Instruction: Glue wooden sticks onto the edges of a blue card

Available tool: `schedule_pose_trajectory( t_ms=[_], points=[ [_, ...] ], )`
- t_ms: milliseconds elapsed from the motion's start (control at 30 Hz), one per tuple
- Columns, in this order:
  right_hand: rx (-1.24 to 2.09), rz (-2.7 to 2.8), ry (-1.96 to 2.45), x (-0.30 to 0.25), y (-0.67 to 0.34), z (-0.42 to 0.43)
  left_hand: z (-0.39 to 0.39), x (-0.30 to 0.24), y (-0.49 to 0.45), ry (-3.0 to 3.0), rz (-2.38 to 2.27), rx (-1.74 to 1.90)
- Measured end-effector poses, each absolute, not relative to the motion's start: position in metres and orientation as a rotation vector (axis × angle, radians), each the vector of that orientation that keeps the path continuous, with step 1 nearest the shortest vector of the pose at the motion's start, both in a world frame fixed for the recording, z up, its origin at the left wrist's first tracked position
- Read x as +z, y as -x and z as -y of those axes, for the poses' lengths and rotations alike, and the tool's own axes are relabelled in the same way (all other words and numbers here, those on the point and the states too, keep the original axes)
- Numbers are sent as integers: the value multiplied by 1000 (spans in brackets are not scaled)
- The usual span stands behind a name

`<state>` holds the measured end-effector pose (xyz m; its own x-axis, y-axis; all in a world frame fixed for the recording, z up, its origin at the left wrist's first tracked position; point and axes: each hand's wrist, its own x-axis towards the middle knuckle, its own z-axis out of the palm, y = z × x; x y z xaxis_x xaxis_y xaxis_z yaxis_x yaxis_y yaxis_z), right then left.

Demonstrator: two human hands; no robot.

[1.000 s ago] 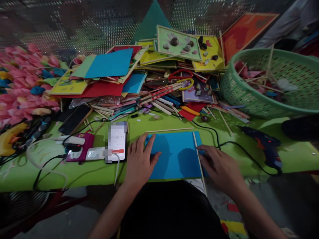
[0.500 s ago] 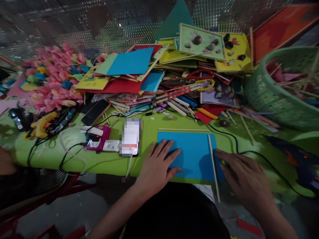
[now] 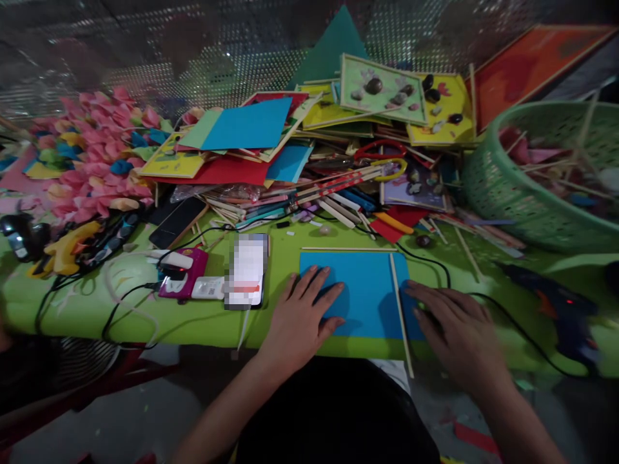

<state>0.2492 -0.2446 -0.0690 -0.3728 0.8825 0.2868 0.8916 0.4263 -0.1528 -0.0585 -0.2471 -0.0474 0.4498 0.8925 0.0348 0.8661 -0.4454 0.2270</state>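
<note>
A blue card sheet lies flat near the front edge of the green table. My left hand rests open on its left part, fingers spread. My right hand lies flat and open at the sheet's right edge, beside a thin wooden stick that crosses the sheet lengthwise. Another thin stick lies along the sheet's far edge.
A phone and a magenta charger with cables lie to the left. A heap of coloured cards, sticks and scissors fills the back. Paper flowers sit far left, a green basket right, a glue gun with black cord.
The view has swung left and back a little. My left hand has spread its fingers on the sheet; my right hand stays by the stick at the right edge.
</note>
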Motion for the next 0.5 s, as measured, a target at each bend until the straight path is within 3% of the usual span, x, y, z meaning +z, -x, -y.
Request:
schedule_pose_trajectory(
  t_ms=[500],
  points=[
    [18,2435,1438,-59,-235,243,234,-42,50,-2542,-1581,144]
  ],
)
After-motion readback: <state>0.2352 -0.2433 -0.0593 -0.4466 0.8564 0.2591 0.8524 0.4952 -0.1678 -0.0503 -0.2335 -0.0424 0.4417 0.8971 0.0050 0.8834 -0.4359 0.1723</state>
